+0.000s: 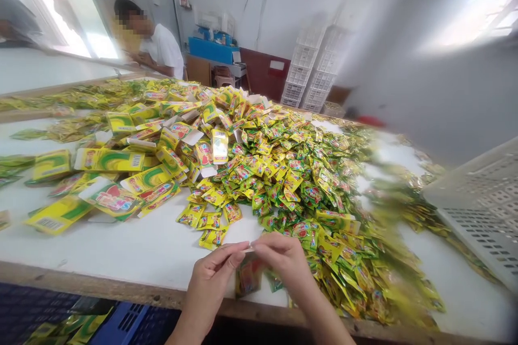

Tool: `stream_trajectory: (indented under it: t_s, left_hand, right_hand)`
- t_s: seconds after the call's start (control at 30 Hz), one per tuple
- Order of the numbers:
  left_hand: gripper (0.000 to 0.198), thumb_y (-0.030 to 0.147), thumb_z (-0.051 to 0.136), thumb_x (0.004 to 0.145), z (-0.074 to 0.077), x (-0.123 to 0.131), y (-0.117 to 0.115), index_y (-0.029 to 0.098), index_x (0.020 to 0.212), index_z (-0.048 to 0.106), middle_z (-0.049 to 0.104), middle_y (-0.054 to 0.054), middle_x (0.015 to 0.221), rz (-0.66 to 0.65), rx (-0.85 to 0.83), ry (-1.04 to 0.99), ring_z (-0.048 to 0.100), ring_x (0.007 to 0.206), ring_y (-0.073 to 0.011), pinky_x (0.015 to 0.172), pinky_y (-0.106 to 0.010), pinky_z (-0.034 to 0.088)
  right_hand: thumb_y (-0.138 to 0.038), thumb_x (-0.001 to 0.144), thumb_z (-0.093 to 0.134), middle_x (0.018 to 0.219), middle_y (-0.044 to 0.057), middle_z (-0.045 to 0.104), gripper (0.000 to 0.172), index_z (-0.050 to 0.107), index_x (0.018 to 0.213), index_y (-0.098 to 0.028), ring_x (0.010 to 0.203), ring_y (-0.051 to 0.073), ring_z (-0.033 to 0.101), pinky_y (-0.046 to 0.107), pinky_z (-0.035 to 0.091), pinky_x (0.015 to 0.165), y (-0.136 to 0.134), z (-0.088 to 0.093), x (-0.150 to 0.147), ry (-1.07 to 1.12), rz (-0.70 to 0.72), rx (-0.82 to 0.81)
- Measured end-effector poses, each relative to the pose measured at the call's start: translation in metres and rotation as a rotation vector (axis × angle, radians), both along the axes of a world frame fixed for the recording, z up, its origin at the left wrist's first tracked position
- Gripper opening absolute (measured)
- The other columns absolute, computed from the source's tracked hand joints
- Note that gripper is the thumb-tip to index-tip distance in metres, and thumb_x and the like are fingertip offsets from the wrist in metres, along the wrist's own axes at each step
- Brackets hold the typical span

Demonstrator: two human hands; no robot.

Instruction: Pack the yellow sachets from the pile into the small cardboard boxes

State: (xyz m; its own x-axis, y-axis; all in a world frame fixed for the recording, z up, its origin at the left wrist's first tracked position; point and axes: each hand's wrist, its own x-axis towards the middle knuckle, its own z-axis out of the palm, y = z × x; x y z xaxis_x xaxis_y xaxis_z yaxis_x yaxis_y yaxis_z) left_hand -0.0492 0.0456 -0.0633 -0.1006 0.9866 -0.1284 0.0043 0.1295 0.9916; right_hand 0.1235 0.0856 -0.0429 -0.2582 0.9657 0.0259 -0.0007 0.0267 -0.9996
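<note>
Near the table's front edge, my left hand [212, 272] and my right hand [283, 256] meet, fingers pinched together on a small yellow carton [247, 275] with red print. The carton hangs between the hands, its white flap at my fingertips. A large heap of small yellow sachets [291, 172] lies just beyond my hands. Flat yellow-green cartons [109, 161] are piled to the left on the white table [133, 248].
A white perforated crate [481, 205] stands at the right edge. Blue crates [125, 326] sit under the table front. Another person in a white shirt [164, 51] works at the far side. Stacked white crates [311, 64] stand against the back wall.
</note>
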Motion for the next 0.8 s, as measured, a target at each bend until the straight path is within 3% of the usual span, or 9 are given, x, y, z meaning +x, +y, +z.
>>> stream_trajectory:
  t_s: [0.13, 0.27, 0.33, 0.47, 0.57, 0.63, 0.73, 0.8]
  left_hand:
    - [0.028, 0.038, 0.068, 0.083, -0.001, 0.004, 0.005, 0.027, 0.108, 0.073, 0.076, -0.002, 0.107, 0.023, 0.078, 0.091, 0.069, 0.101, -0.0219, 0.091, -0.031, 0.055]
    - [0.014, 0.027, 0.068, 0.084, -0.005, -0.002, 0.007, 0.028, 0.095, 0.077, 0.077, 0.0, 0.097, -0.063, 0.408, 0.349, 0.072, 0.091, -0.0181, 0.087, -0.026, 0.057]
    - [0.023, 0.022, 0.07, 0.082, -0.011, -0.008, 0.006, 0.031, 0.103, 0.075, 0.076, 0.0, 0.103, -0.138, 0.539, 0.43, 0.071, 0.096, -0.0175, 0.09, -0.025, 0.056]
    - [0.037, 0.014, 0.07, 0.083, -0.021, -0.015, -0.004, 0.034, 0.113, 0.068, 0.069, 0.0, 0.119, -0.232, 0.615, 0.484, 0.067, 0.107, -0.0168, 0.094, -0.024, 0.054]
    - [0.04, 0.01, 0.061, 0.088, -0.019, -0.012, -0.011, 0.036, 0.119, 0.062, 0.067, -0.001, 0.116, -0.302, 0.619, 0.418, 0.065, 0.105, -0.0159, 0.091, -0.025, 0.055]
    - [0.043, 0.012, 0.054, 0.092, -0.013, -0.004, -0.011, 0.036, 0.127, 0.056, 0.065, -0.003, 0.11, -0.38, 0.536, 0.424, 0.064, 0.102, -0.0162, 0.088, -0.027, 0.055]
    - [0.042, 0.018, 0.046, 0.096, -0.003, 0.006, -0.007, 0.036, 0.133, 0.054, 0.062, -0.004, 0.101, -0.466, 0.42, 0.475, 0.064, 0.095, -0.0163, 0.083, -0.027, 0.054]
    - [0.038, 0.022, 0.048, 0.096, 0.001, 0.003, -0.008, 0.036, 0.129, 0.058, 0.064, -0.004, 0.104, -0.385, 0.431, 0.449, 0.065, 0.096, -0.0175, 0.084, -0.027, 0.054]
  right_hand:
    - [-0.028, 0.075, 0.077, 0.075, 0.003, 0.07, 0.009, 0.078, 0.081, -0.022, 0.066, 0.016, 0.062, 0.028, 0.052, 0.063, 0.0, -0.006, 0.0, 0.026, -0.049, -0.002]
    - [-0.025, 0.076, 0.078, 0.078, 0.003, 0.07, 0.006, 0.078, 0.081, -0.023, 0.074, 0.018, 0.065, 0.03, 0.053, 0.07, -0.006, -0.007, 0.006, -0.036, -0.061, 0.2]
    - [-0.021, 0.077, 0.077, 0.08, 0.003, 0.071, 0.007, 0.077, 0.084, -0.023, 0.077, 0.018, 0.065, 0.029, 0.052, 0.072, -0.013, -0.009, 0.009, -0.07, -0.079, 0.307]
    - [-0.012, 0.089, 0.062, 0.096, 0.006, 0.068, 0.022, 0.073, 0.101, -0.026, 0.088, 0.018, 0.064, 0.03, 0.051, 0.079, -0.038, -0.019, 0.011, -0.158, -0.108, 0.513]
    - [-0.009, 0.091, 0.055, 0.111, 0.008, 0.063, 0.032, 0.068, 0.114, -0.028, 0.093, 0.018, 0.062, 0.031, 0.051, 0.082, -0.046, -0.019, 0.018, -0.226, -0.037, 0.563]
    - [-0.01, 0.092, 0.052, 0.106, 0.006, 0.065, 0.032, 0.068, 0.113, -0.028, 0.094, 0.018, 0.061, 0.031, 0.05, 0.082, -0.034, -0.013, 0.026, -0.267, 0.006, 0.542]
    - [-0.002, 0.088, 0.045, 0.105, 0.006, 0.066, 0.042, 0.068, 0.112, -0.027, 0.1, 0.021, 0.057, 0.035, 0.047, 0.087, 0.007, -0.004, 0.035, -0.454, -0.034, 0.576]
    - [0.005, 0.077, 0.049, 0.113, 0.008, 0.065, 0.05, 0.071, 0.108, -0.026, 0.107, 0.025, 0.053, 0.038, 0.043, 0.092, 0.04, -0.002, 0.036, -0.676, 0.047, 0.61]
